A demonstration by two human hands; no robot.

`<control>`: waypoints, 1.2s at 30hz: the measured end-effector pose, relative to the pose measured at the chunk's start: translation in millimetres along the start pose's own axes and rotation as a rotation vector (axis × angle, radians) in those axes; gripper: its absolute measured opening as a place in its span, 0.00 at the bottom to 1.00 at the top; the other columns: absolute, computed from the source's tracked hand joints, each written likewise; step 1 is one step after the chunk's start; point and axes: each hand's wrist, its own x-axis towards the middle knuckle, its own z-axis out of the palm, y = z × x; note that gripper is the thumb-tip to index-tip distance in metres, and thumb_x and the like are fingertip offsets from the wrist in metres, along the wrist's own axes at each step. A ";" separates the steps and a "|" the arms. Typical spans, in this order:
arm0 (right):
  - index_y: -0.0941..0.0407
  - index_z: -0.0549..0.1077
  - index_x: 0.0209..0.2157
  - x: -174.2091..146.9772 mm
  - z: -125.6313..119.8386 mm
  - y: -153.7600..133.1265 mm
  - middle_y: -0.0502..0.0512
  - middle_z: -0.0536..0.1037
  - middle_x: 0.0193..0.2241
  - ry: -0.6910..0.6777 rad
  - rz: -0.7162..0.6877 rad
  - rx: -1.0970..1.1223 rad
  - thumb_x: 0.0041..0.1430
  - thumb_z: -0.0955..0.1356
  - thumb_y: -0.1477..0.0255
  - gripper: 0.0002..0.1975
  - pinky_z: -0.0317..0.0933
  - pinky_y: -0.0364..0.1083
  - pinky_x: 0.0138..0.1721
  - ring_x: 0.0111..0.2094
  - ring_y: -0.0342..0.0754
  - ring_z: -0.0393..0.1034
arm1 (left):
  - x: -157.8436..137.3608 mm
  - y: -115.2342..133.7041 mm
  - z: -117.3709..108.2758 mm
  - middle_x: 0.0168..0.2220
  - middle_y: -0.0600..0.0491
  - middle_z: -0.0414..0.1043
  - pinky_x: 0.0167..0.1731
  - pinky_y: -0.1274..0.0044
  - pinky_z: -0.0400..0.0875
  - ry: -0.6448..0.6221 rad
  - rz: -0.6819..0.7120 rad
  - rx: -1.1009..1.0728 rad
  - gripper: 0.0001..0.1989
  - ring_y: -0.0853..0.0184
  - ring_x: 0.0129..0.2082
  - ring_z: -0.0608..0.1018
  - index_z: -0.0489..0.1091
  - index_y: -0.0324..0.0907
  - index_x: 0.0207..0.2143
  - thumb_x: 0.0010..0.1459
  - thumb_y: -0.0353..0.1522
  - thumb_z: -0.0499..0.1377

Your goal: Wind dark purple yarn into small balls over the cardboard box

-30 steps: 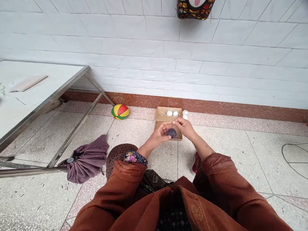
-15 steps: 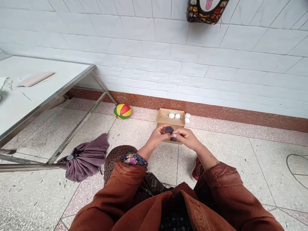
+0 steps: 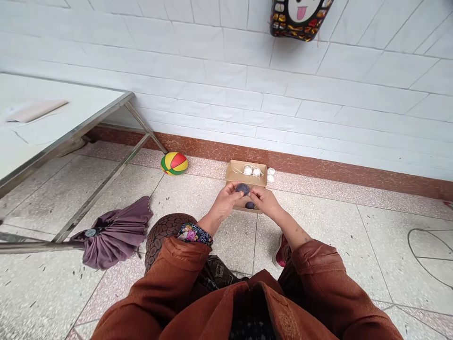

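Note:
My left hand [image 3: 226, 200] has its fingers closed around a dark purple-grey ball of yarn [image 3: 242, 189], held above an open cardboard box. At the ball's right edge, my right hand [image 3: 264, 200] is closed in a pinch; whatever is between its fingertips is too small to make out. Below the hands, a second dark ball of yarn [image 3: 249, 205] lies in the near part of the box. The far part of the cardboard box [image 3: 231, 175] holds white balls of yarn [image 3: 248, 170] with loose strands. More white balls [image 3: 271, 173] sit on the floor just right of it.
A striped ball [image 3: 174, 163] rests by the wall. To the left are a metal-framed table [image 3: 95, 113] and a folded purple umbrella [image 3: 113, 236] on the floor. A wire ring [image 3: 412, 245] lies far right. A patterned bag [image 3: 300, 21] hangs on the wall.
The view has shifted slightly. The held ball has turned and my right fingers have shifted at its edge, leaving the second dark ball in the box more exposed.

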 end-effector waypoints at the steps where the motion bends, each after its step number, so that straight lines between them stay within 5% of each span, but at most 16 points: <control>1: 0.53 0.75 0.32 -2.3 0.1 -1.6 0.51 0.77 0.29 -0.036 -0.035 -0.005 0.69 0.66 0.62 0.13 0.62 0.46 0.37 0.32 0.48 0.70 | 1.3 -0.6 0.1 0.44 0.51 0.77 0.44 0.75 0.70 0.034 -0.009 -0.008 0.21 0.67 0.43 0.77 0.75 0.41 0.44 0.47 0.34 0.73; 6: 0.53 0.77 0.34 -13.3 -4.7 -17.6 0.53 0.79 0.32 -0.219 -0.201 0.052 0.70 0.66 0.60 0.14 0.65 0.47 0.40 0.34 0.48 0.73 | 4.3 -4.0 -0.4 0.42 0.50 0.77 0.45 0.72 0.72 0.118 -0.061 0.018 0.21 0.67 0.41 0.77 0.75 0.40 0.42 0.45 0.35 0.73; 9: 0.53 0.79 0.36 -15.8 -13.7 -27.6 0.53 0.79 0.31 -0.227 -0.177 0.143 0.69 0.68 0.59 0.13 0.65 0.47 0.38 0.32 0.47 0.72 | 3.9 -6.1 -1.0 0.40 0.51 0.78 0.46 0.71 0.71 0.107 -0.065 0.124 0.21 0.66 0.39 0.77 0.76 0.40 0.41 0.44 0.35 0.73; 15: 0.53 0.80 0.34 -1.4 -32.3 -26.0 0.53 0.80 0.31 -0.040 -0.043 0.282 0.64 0.71 0.55 0.15 0.66 0.48 0.38 0.33 0.48 0.71 | -2.3 -6.9 -0.2 0.40 0.52 0.78 0.45 0.72 0.69 -0.144 -0.103 0.239 0.26 0.66 0.40 0.77 0.76 0.41 0.48 0.45 0.33 0.74; 21: 0.53 0.76 0.30 13.6 -24.3 -2.7 0.51 0.77 0.28 0.078 0.027 0.127 0.63 0.70 0.62 0.11 0.62 0.47 0.37 0.32 0.47 0.68 | -7.6 0.6 6.6 0.44 0.51 0.78 0.46 0.72 0.70 -0.343 -0.016 0.114 0.38 0.65 0.44 0.79 0.69 0.48 0.61 0.48 0.32 0.74; 31: 0.53 0.74 0.30 -3.2 -6.8 -8.7 0.51 0.76 0.28 -0.155 -0.080 0.035 0.68 0.65 0.63 0.13 0.60 0.46 0.36 0.31 0.47 0.68 | 1.6 -3.0 -4.9 0.43 0.52 0.76 0.44 0.73 0.70 0.083 0.047 0.064 0.23 0.66 0.43 0.77 0.72 0.43 0.48 0.49 0.32 0.70; 36: 0.53 0.78 0.33 -5.9 -18.2 -24.6 0.51 0.78 0.30 -0.227 -0.043 0.240 0.66 0.70 0.56 0.15 0.62 0.46 0.35 0.30 0.46 0.68 | 3.1 -6.5 -13.0 0.42 0.53 0.75 0.43 0.72 0.69 0.124 0.053 0.303 0.30 0.68 0.38 0.75 0.70 0.43 0.50 0.43 0.28 0.70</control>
